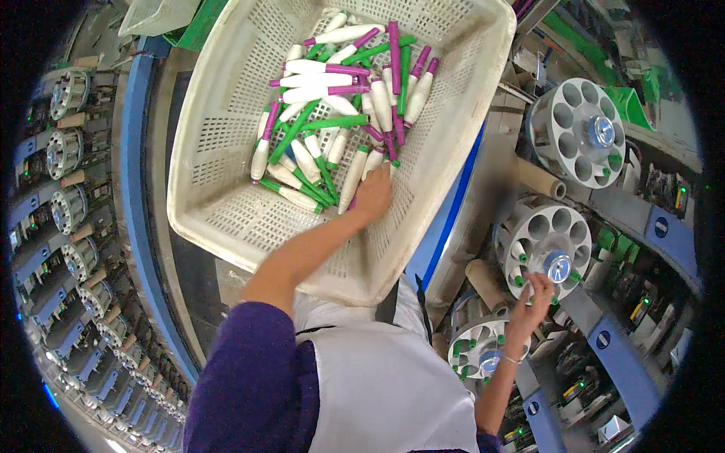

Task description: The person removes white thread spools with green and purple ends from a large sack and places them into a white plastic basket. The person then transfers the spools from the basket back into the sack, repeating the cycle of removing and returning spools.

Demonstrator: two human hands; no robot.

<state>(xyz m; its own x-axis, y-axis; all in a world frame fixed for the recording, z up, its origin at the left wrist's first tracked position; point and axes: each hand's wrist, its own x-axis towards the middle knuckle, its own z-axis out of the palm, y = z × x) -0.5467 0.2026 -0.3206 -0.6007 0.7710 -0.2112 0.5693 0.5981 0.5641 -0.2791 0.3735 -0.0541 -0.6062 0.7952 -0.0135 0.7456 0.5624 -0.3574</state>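
A white perforated plastic basket (215, 208) in front of me holds many yarn bobbins (321, 80), wound with white yarn on green or purple tubes. Some bare green and purple tubes lie among them. My left hand (374, 195) is inside, near the basket's right wall, its fingers curled round a white yarn bobbin (373, 161); the fingertips are partly hidden. To the right, my right hand (535, 296) is at the lower edge of a round magazine (538, 226) with several pockets. Its fingers are bent together beside green bobbin tips, and what they grip is unclear.
Above and below that magazine are another round magazine (555, 124) and a lower one (472, 340) with green tips in its pockets. Brown cardboard tubes (487, 283) stick out between them. A blue rail (140, 151) and a row of similar machines (68, 155) run along the left.
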